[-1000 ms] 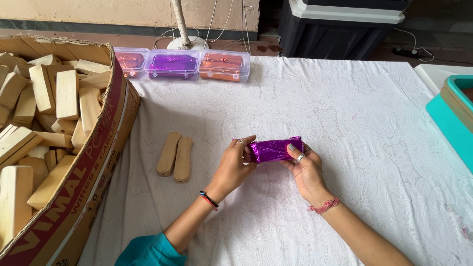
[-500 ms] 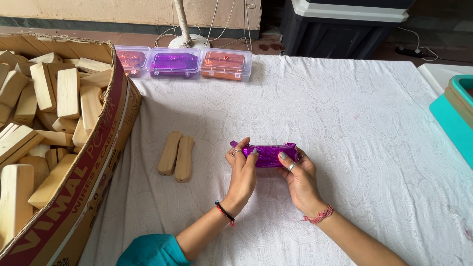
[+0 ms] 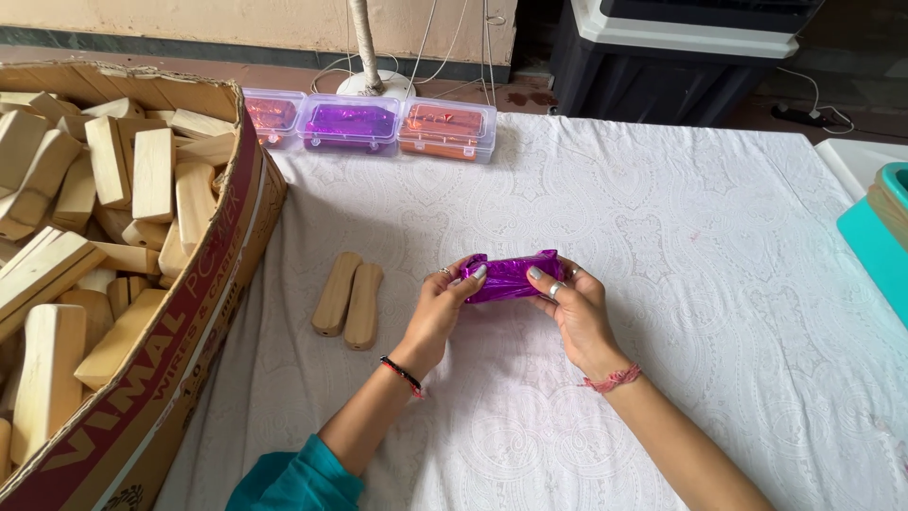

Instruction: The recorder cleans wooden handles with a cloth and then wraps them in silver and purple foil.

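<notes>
While both hands pinch it, the purple foil packet (image 3: pixel 511 275) lies crosswise between my fingers. Left hand (image 3: pixel 441 312) grips one end, right hand (image 3: pixel 572 310) the other — equally near, both closed on it.

One head-worn view looks steeply down, close over the table (image 3: pixel 719 227).

My table (image 3: pixel 662 218) wears a white embossed cloth. At nine o'clock a big cardboard box (image 3: pixel 203 312) heaped with pale wooden blocks sits on its edge. Two loose wooden pieces (image 3: pixel 348 301) lie side by side, touching, just right of the box. Up at twelve o'clock, three clear plastic cases (image 3: pixel 378 126) line the far edge in a row: orange foil, purple foil, orange foil.
</notes>
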